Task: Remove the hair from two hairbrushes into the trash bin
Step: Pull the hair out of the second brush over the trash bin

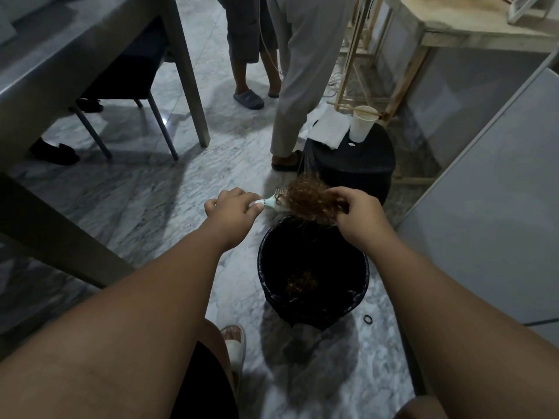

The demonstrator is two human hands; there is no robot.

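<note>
My left hand [231, 210] grips the pale handle of a hairbrush [273, 201], held level above the far rim of the trash bin [262, 267]. A thick clump of curly brown hair [305, 198] covers the brush head. My right hand [358, 211] pinches that clump from the right side. The bin is black, lined with a black bag, and stands on the marble floor below both hands. A small tuft of brown hair [302, 281] lies at its bottom. A second hairbrush is not visible.
A black stool [363, 164] with a white cup [363, 124] and paper stands just beyond the bin. Two people's legs stand further back. A grey table and chair are at left, a grey cabinet at right. A black hair tie [368, 319] lies on the floor.
</note>
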